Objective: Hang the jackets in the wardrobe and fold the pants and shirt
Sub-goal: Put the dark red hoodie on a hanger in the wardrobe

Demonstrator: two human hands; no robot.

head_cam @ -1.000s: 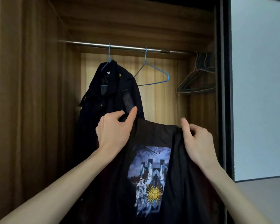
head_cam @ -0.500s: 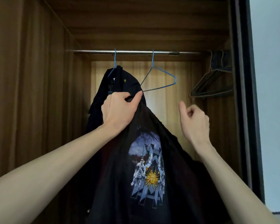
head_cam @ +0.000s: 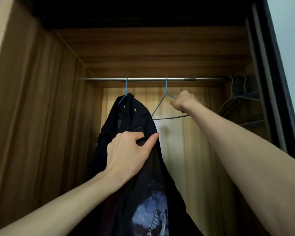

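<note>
At centre frame the left hand [head_cam: 129,150] gripped the soft, limp printed jacket [head_cam: 148,193] near its collar; upper right, the right hand [head_cam: 181,102] closed on the light wire hanger [head_cam: 162,106], probably its best support

Dim, warm-toned wardrobe interior, wide-angle view.
Light glows on the back panel [head_cam: 186,133]; the top edge sinks into shadow, dark fabric loses detail, and straight edges bow outward.

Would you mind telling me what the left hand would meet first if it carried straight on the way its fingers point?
Most likely the dark jacket already hanging on the rail: the left hand, gripping the printed jacket, points up and inward toward it. Depth between them is unclear.
</note>
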